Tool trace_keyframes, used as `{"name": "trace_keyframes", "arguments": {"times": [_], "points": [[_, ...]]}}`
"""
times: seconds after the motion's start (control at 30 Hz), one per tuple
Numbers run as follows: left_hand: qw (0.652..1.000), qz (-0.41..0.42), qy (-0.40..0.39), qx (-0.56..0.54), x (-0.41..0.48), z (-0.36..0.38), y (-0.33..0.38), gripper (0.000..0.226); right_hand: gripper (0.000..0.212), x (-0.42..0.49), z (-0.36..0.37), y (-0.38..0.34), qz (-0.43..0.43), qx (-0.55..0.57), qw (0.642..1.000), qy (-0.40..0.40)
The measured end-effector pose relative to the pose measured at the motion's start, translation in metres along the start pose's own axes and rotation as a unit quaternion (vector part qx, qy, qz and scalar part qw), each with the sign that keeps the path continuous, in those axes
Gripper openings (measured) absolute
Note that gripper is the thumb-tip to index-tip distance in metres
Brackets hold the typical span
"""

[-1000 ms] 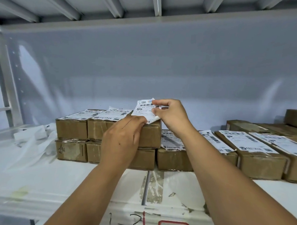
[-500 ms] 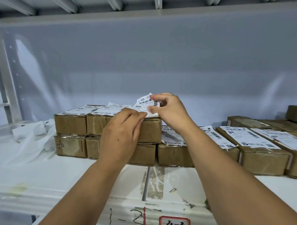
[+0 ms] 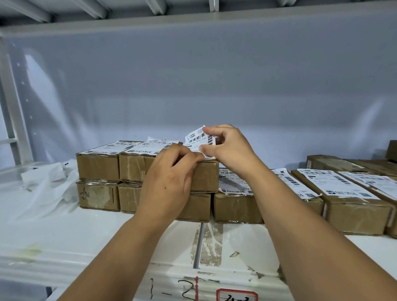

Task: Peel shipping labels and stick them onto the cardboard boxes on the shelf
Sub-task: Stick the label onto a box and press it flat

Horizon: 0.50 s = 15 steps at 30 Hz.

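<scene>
A white shipping label (image 3: 197, 137) with barcodes curls up over the top right box (image 3: 205, 176) of a two-high stack of brown cardboard boxes. My right hand (image 3: 229, 148) pinches the label's raised right end. My left hand (image 3: 171, 178) presses its near edge down on the box top with the fingertips and covers the box's front. The two boxes to the left in the top row, one (image 3: 99, 166) and the other (image 3: 133, 170), carry labels on their tops.
More labelled boxes (image 3: 354, 202) lie in a single layer to the right on the white shelf (image 3: 75, 236). Crumpled white backing paper (image 3: 46, 177) lies at the left by the shelf post (image 3: 11, 101). The shelf's front edge bears a red-framed tag "4-3" (image 3: 236, 298).
The label has come lower and closer to the box top. My right hand has shifted slightly right along it while my left fingers stay pressed at the near edge.
</scene>
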<state>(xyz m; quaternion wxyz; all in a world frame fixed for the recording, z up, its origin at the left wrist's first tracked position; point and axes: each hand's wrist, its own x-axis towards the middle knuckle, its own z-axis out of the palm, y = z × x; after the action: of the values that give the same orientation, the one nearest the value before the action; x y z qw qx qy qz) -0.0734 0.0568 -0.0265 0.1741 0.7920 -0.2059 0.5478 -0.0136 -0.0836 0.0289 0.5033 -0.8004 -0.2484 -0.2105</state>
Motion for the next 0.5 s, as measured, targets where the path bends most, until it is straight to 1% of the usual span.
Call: {"name": "trace_keyframes", "arguments": {"times": [0.1, 0.23, 0.3, 0.4, 0.5], "points": [[0.999, 0.021, -0.010, 0.029, -0.0002, 0.0016, 0.0008, 0.032, 0.051, -0.0014, -0.0024, -0.0013, 0.006, -0.013, 1.000, -0.011], [0.995, 0.046, 0.025, 0.089, -0.0001, 0.0007, 0.0003, 0.024, 0.051, -0.0015, -0.0049, 0.0014, 0.040, -0.004, 0.999, -0.029], [0.993, 0.054, 0.032, 0.102, -0.0004, 0.0008, 0.0017, 0.023, 0.050, -0.0013, -0.0048, 0.0029, 0.065, -0.001, 0.997, -0.030], [0.993, 0.046, 0.012, 0.107, -0.0008, 0.0007, 0.0067, 0.024, 0.045, 0.0003, -0.0051, 0.0054, 0.095, -0.030, 0.995, -0.010], [0.994, 0.033, -0.002, 0.108, -0.0012, -0.0010, 0.0100, 0.023, 0.033, 0.0006, -0.0053, 0.0055, 0.131, -0.023, 0.991, -0.014]]}}
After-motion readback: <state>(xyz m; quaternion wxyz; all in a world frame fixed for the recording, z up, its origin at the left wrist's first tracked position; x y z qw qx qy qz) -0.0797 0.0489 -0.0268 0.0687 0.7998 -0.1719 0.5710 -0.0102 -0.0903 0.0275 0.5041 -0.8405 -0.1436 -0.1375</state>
